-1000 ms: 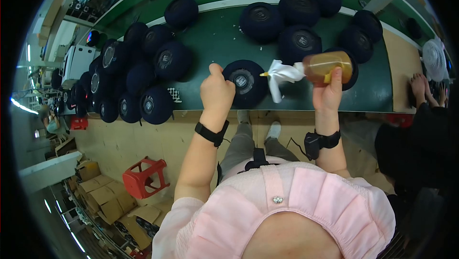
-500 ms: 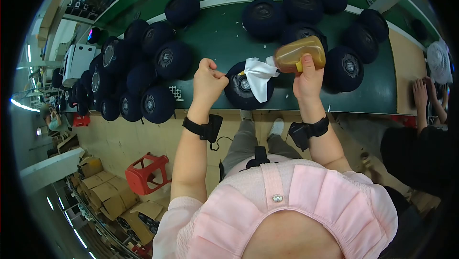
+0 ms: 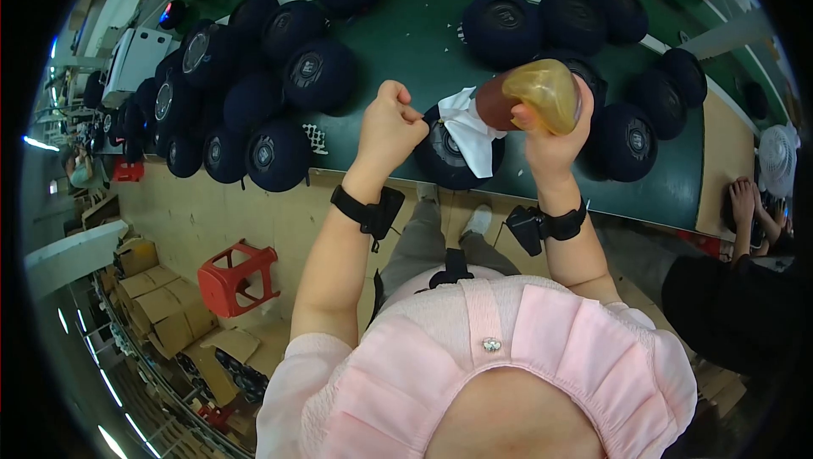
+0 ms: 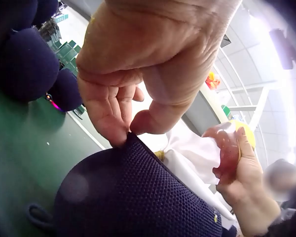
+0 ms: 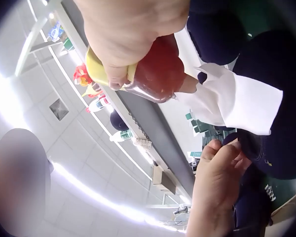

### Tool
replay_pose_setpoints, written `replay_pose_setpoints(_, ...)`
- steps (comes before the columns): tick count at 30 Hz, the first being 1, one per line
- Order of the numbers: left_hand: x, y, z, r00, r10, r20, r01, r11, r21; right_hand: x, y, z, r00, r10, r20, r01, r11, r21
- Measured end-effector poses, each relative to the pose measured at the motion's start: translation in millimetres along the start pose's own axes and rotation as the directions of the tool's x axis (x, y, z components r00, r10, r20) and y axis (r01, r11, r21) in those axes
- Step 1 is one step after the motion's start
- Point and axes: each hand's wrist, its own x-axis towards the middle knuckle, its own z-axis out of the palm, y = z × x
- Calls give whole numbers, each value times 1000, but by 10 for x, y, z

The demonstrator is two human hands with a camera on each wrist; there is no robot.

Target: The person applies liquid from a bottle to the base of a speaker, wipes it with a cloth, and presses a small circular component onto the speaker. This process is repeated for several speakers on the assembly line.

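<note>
A round, navy mesh-covered piece (image 3: 447, 178) with a dark centre sits at the table's front edge. My left hand (image 3: 389, 130) pinches the edge of its mesh fabric (image 4: 153, 197) between thumb and fingertip. In my right hand (image 3: 555, 147) is a tilted clear squeeze bottle (image 3: 501, 99) of amber-brown liquid, gripped around its body. A white cloth (image 3: 468, 130) wraps the bottle's neck and drapes over the round piece. The yellow nozzle tip (image 4: 160, 155) shows right by the raised fabric edge in the left wrist view; the cloth hides the rest of the nozzle.
Several similar navy round pieces (image 3: 320, 74) crowd the left of the green table (image 3: 398, 52), and more stand at back right (image 3: 501, 29). A red stool (image 3: 239, 279) stands on the floor at left. Another person's hands (image 3: 745, 205) rest at the far right.
My right hand has brought the bottle leftward over the round piece and tipped it further. The left hand has moved in to the piece's edge. The camera view has shifted slightly.
</note>
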Motion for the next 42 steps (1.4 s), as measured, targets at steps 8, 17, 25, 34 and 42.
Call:
replay_pose_setpoints(8, 17, -29, 27, 998, -25, -57, 24, 1000, -15, -48, 70, -36, 994, 92, -66, -83, 988, 131)
replay_pose_setpoints(17, 28, -34, 41, 998, -10, -65, 9, 1000, -10, -209, 206, -115, 963, 201, -179, -132, 932, 338)
replay_pose_setpoints(25, 121, 2, 101, 996, 73, -46, -73, 997, 1, -192, 238, -304, 780, 625, -35, -463, 613, 640)
replay_pose_setpoints(34, -377, 37, 41, 971, 123, -207, -120, 992, 29, -104, -99, -891, 550, 808, 209, -456, 81, 886)
replay_pose_setpoints(42, -765, -4, 411, 955, -199, -219, 187, 980, -73, -162, -184, -1015, 691, 694, 202, -468, 217, 857)
